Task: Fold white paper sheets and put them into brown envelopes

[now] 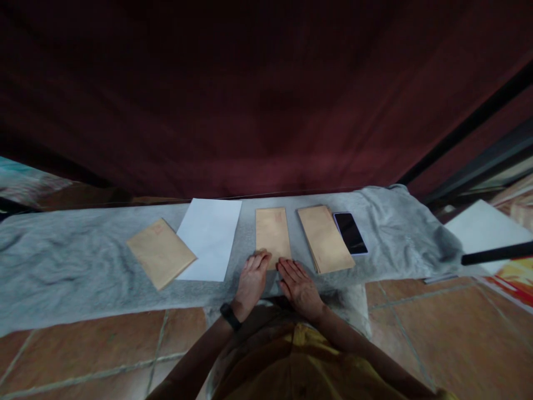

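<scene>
A brown paper envelope (272, 228) lies upright in front of me on the grey cloth, faint red print near its top right. My left hand (252, 275), with a dark band on the wrist, rests its fingers on the envelope's lower left corner. At the lower right corner, my right hand (298, 286) lies flat with its fingers stretched out, their tips touching the paper. The envelope's bottom edge is partly covered by both hands. To the right is a stack of brown envelopes (325, 239); on the left, more brown paper (161, 253) overlaps a white sheet (214, 236).
A phone (350, 233) with a dark screen lies beside the stack. The grey cloth (83, 255) covers a long, narrow surface. A dark red curtain (266, 111) hangs behind it. Tiled floor (416, 328) shows in front. White paper (485, 230) and a dark bar (497, 254) are at far right.
</scene>
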Available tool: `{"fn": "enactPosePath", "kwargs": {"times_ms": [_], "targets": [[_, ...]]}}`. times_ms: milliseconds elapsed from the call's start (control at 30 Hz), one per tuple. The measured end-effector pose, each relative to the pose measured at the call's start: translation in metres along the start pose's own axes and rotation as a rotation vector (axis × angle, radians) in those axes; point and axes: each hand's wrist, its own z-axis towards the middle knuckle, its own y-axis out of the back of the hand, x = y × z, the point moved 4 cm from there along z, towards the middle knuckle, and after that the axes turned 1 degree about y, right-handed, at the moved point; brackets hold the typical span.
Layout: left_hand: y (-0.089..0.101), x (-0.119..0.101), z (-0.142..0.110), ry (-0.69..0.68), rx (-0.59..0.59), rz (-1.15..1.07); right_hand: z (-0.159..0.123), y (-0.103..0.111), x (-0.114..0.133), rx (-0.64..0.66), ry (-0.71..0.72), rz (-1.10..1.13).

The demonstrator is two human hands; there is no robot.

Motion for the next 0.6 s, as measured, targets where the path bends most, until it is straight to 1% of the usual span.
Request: {"fn": "enactPosePath", "kwargs": {"times_ms": [67, 133, 200, 267, 467, 533, 600], "targets": [[-0.004, -0.002, 0.007, -0.008, -0.005, 0.015, -0.002, 0.002, -0.001, -0.001, 0.010, -0.003], [-0.010, -0.005, 0.020, -0.044, 0.005, 0.033, -0.003, 0.001, -0.001, -0.005, 0.006, -0.009], [-0.018, -0.007, 0.037, -0.089, 0.024, 0.044, -0.003, 0.000, -0.001, -0.005, -0.003, -0.015], [-0.024, -0.006, 0.058, -0.105, 0.040, 0.049, -0.003, 0.000, 0.000, 0.004, -0.006, -0.022], [-0.035, 0.003, 0.121, -0.018, 0.046, 0.064, 0.001, 0.004, 0.001, 0.026, -0.005, -0.053], [-0.037, 0.005, 0.135, 0.008, 0.038, 0.053, 0.002, 0.005, 0.002, 0.022, -0.009, -0.059], [-0.039, 0.007, 0.144, 0.020, 0.027, 0.039, 0.002, 0.005, 0.002, 0.022, -0.013, -0.063]]}}
